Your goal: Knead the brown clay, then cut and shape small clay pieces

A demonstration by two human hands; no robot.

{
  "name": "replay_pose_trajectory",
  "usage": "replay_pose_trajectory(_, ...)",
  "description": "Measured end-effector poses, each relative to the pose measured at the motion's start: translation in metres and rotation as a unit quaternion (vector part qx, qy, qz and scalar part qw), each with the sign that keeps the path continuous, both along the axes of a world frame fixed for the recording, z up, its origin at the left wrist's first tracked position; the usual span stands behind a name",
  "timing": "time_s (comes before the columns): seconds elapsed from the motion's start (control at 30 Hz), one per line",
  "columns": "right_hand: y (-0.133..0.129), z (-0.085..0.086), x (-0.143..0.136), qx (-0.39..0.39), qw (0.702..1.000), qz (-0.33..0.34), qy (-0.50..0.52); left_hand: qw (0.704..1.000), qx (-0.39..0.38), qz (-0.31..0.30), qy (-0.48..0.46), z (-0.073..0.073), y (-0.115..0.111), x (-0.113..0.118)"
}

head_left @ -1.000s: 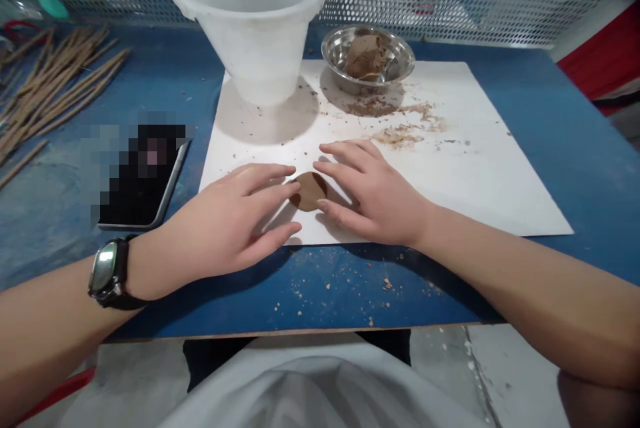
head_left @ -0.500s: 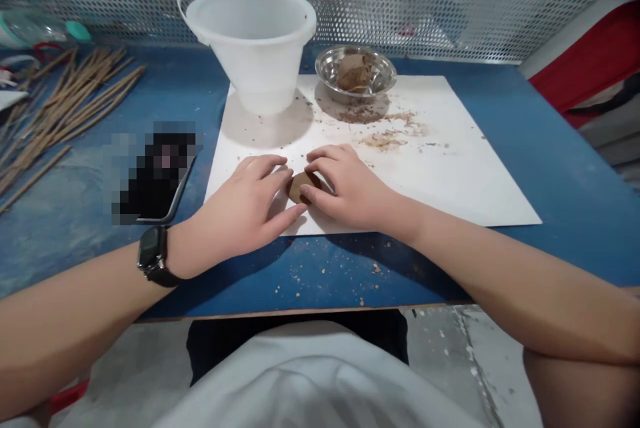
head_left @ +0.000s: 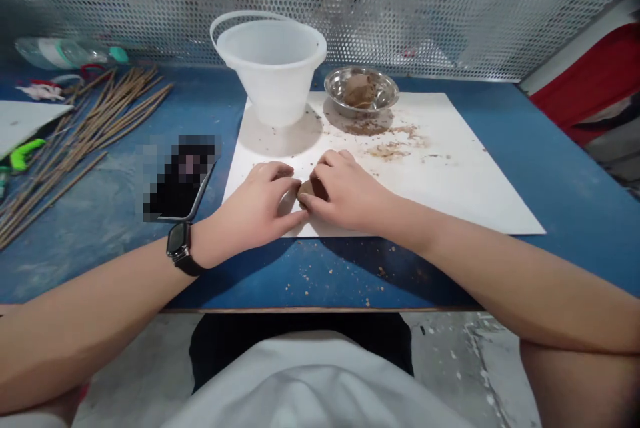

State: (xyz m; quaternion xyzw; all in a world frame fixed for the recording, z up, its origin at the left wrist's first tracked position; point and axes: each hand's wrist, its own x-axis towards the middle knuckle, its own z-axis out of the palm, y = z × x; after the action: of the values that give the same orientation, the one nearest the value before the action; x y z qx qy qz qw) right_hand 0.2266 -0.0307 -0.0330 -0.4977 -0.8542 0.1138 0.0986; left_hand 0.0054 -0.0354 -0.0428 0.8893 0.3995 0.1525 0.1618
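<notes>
A small brown piece of clay (head_left: 306, 192) lies low over the front edge of the white board (head_left: 450, 181). My right hand (head_left: 353, 193) is curled around its right side, thumb in front and fingers behind, so part of the clay is hidden. On the left, my left hand (head_left: 255, 205) has its thumb and fingers apart, with fingertips beside the clay. Whether they touch it I cannot tell. A black watch (head_left: 181, 247) is on my left wrist. Behind the hands, a larger clay lump (head_left: 359, 91) sits in a metal bowl (head_left: 334, 96).
A white bucket (head_left: 275, 85) stands at the back of the board. Left of the board lie a phone (head_left: 183, 181) and several thin brown sticks (head_left: 95, 121). Farther back is a plastic bottle (head_left: 70, 53). Crumbs dot the blue table (head_left: 500, 91), and a perforated metal screen (head_left: 450, 15) closes its back.
The camera view has shifted, so the scene sits lower and farther right. My right hand now covers more of the clay's right side. My left hand stays on its left.
</notes>
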Motion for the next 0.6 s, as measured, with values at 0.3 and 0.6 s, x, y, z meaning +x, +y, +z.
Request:
replay_pose_trajectory(0.3,0.008,0.011,-0.004,-0.085,0.993,-0.057,0.06,1.0,-0.007,0.014,-0.016,-0.004,0.002,0.003)
replay_pose_trajectory(0.6,0.008,0.013,-0.004,-0.074,0.996,-0.045,0.036,0.999,0.005,0.026,-0.024,-0.008,0.008,0.005)
